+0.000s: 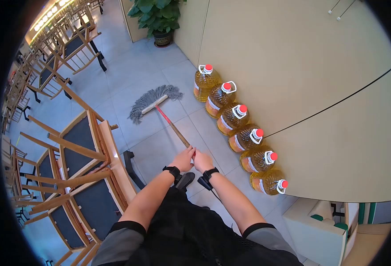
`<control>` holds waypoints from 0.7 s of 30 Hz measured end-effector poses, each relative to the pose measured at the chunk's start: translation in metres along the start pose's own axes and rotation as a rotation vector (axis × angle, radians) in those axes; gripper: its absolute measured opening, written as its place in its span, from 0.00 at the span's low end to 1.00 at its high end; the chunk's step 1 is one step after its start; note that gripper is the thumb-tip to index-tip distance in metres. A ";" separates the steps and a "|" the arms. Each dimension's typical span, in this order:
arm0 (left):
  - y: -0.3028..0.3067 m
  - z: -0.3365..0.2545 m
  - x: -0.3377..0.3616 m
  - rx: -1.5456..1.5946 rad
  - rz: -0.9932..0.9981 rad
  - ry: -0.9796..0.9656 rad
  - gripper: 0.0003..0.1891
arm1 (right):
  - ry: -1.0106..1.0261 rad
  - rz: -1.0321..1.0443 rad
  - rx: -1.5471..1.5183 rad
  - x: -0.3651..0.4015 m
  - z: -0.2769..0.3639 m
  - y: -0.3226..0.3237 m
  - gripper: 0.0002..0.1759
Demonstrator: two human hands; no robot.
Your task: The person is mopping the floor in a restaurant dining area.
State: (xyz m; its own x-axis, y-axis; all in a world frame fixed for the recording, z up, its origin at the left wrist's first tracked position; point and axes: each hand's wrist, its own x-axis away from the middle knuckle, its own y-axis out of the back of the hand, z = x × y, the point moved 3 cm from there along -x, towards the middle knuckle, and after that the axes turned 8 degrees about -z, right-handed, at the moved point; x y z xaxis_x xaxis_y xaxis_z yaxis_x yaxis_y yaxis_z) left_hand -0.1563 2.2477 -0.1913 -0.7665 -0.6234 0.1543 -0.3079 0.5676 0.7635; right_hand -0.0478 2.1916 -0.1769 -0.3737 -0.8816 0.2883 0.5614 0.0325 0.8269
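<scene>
A mop (155,99) with grey strands and a pale crossbar rests on the tiled floor ahead of me. Its wooden handle, red near the head, slants down toward my body. My left hand (185,158) is wrapped around the handle's upper part. Right beside it, my right hand (202,160) grips the same handle, and the two hands touch or nearly touch. The handle's end is hidden behind my hands. Both wrists wear black bands.
Several large oil bottles (234,119) with red caps line the beige curved wall (293,66) at right. Upturned chairs (78,150) sit on a table at left, with more chairs farther back. A potted plant (162,37) stands ahead. At lower right is a white cabinet (313,235).
</scene>
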 end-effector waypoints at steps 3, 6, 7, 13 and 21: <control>-0.023 -0.015 0.021 0.029 0.010 -0.080 0.40 | -0.042 0.064 -0.018 0.046 -0.019 0.006 0.17; -0.049 -0.040 0.039 0.009 0.017 -0.226 0.32 | -0.035 0.089 -0.081 0.095 -0.064 0.010 0.18; -0.058 -0.051 0.042 0.016 0.017 -0.230 0.32 | -0.008 0.078 -0.105 0.116 -0.074 0.018 0.18; -0.108 -0.126 0.063 0.037 0.390 -0.341 0.15 | -0.116 0.170 -0.101 0.237 -0.111 0.077 0.21; -0.162 -0.182 0.081 -0.021 0.746 -0.519 0.17 | -0.304 0.195 -0.052 0.325 -0.114 0.127 0.25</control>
State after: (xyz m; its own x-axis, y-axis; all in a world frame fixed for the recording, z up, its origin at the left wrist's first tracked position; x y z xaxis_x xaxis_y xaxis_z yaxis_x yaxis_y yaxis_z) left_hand -0.0654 2.0074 -0.1887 -0.9220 0.2251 0.3150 0.3761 0.7140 0.5905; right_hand -0.0143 1.8556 -0.0333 -0.4539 -0.6808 0.5748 0.6773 0.1555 0.7191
